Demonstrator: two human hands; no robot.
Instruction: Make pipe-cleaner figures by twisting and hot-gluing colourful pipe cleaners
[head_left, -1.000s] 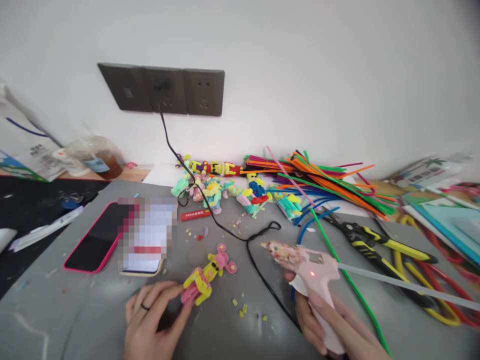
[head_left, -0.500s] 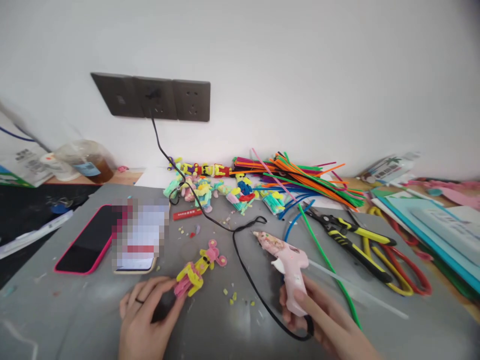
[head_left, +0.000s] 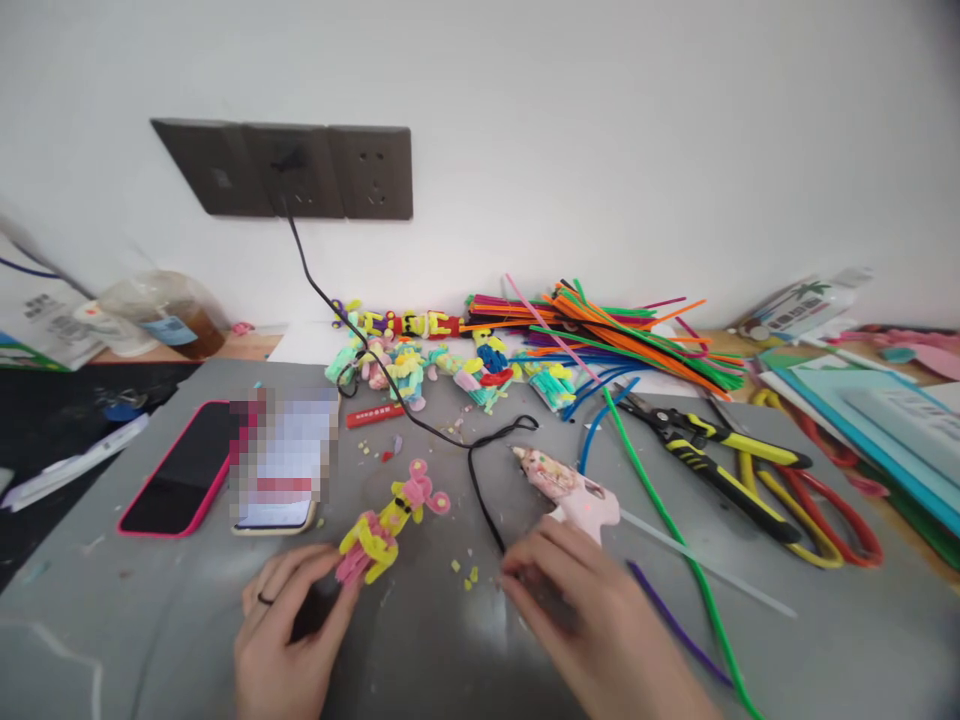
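Between thumb and fingertips, my left hand (head_left: 289, 630) pinches the lower end of a pink and yellow pipe-cleaner figure (head_left: 384, 530) with round pink ears. My right hand (head_left: 577, 610) is in front of the handle of a pink glue gun (head_left: 574, 492) lying on the grey mat (head_left: 420, 665). Its thumb and index finger nearly meet beside the black cord (head_left: 486, 505); whether anything is between them cannot be made out. Small yellow scraps (head_left: 469, 577) lie between my hands.
Two phones (head_left: 180, 470) lie at left. Behind are small figures (head_left: 409, 370) and a bundle of coloured pipe cleaners (head_left: 637, 330). Pliers (head_left: 720, 480) and red-yellow handled scissors (head_left: 840, 520) lie at right. A green pipe cleaner (head_left: 664, 510) crosses the mat.
My right hand has let go of the glue gun's handle and moved left, its fingers drawn together. The view has shifted slightly. A purple pipe cleaner now shows at right.
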